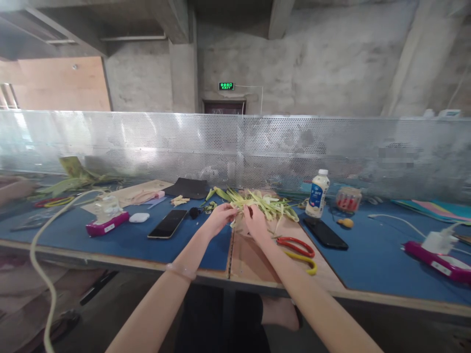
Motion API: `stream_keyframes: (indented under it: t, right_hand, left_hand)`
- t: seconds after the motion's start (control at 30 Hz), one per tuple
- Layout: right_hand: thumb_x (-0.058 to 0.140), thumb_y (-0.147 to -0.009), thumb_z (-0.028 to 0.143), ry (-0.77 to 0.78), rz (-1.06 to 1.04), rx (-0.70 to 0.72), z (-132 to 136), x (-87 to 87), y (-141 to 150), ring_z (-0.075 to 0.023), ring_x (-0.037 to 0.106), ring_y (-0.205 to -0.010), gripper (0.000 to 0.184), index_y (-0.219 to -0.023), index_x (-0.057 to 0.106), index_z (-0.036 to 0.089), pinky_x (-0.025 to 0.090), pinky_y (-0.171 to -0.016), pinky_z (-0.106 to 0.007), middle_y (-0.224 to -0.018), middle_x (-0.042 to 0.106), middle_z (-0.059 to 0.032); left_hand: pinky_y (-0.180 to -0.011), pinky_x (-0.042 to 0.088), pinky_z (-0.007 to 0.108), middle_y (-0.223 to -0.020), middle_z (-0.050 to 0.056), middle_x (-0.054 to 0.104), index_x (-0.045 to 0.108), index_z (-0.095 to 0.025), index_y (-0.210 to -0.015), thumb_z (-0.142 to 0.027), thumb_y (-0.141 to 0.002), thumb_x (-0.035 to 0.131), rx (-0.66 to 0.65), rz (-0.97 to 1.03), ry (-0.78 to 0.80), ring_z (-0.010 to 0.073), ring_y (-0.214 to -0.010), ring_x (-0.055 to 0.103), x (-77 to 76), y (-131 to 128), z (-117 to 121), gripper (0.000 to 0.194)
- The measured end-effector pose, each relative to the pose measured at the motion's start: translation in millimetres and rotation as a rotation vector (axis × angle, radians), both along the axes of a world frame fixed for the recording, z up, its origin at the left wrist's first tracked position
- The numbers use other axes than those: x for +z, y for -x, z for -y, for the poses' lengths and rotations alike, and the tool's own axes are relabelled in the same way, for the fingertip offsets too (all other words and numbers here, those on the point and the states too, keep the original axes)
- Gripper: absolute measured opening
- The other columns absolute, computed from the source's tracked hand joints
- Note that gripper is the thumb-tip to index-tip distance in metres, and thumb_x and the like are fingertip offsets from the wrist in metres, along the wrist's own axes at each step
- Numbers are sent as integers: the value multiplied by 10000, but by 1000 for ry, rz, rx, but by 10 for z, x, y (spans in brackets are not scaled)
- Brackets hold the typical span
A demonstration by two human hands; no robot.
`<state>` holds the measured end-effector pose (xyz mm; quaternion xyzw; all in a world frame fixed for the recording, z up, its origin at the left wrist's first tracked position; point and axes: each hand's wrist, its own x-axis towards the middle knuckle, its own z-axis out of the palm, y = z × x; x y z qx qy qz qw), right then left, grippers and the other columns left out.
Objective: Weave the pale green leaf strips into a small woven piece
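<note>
1. Your left hand (pixel 221 219), right hand (pixel 255 220): fingers curled inward; any grip unclear.
2. Green leaf strips (pixel 274 207): at your fingers, toward the tabletop's (pixel 371 264) far edge.
3. Handling: pinch lightly, fingertips close.

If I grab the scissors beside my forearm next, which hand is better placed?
Probably your right hand: the scissors lie just outside its forearm, whereas your left hand would likely have to cross it. Both hands are at the leaves.
</note>
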<state>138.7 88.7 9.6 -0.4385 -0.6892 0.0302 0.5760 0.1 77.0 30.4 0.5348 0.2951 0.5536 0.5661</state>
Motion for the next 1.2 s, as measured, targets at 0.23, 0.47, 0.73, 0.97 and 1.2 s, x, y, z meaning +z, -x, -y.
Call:
stream_keyframes:
  t: [0.23,0.47,0.73,0.97,1.2]
  right_hand:
    - [343,-867,338,-27,59,-82,-37,-16,-3,-175,491,-617,256,-660,428,212,370,-597,-285,-641,534,-28]
    - [335,-876,294,-47,99,-89,-25,-16,-6,-165,479,-597,264,-651,444,209,364,-595,-277,-634,527,-23]
    - [341,-872,302,-47,85,-66,17,12,-5,-157,479,-596,261,-654,450,206,357,-583,-265,-630,524,-15]
    - [333,-876,299,-48,70,-33,47,34,-10,-157,474,-592,261,-661,448,207,352,-583,-270,-624,512,-10]
    - [335,-874,299,-69,53,-15,59,52,-20,-148,436,-570,258,-641,408,214,334,-578,-263,-595,468,10]
  left_hand:
    - [-503,306,203,-618,-9,534,601,-112,-715,-246,-612,738,-45,7,17,67,-553,481,7,13,-1,218]
    - [-519,344,207,-612,-9,545,532,-138,-671,-227,-631,713,14,54,109,87,-574,537,31,0,16,206]
    - [-505,328,205,-580,-22,524,512,-137,-659,-231,-599,744,-10,39,69,78,-549,519,13,-5,7,258]
    - [-534,327,217,-633,-4,567,613,-115,-711,-248,-608,749,-88,17,27,68,-560,499,0,11,12,215]
    - [-548,350,229,-607,6,570,635,-98,-726,-241,-610,754,-112,11,8,77,-555,497,-14,28,-6,219]
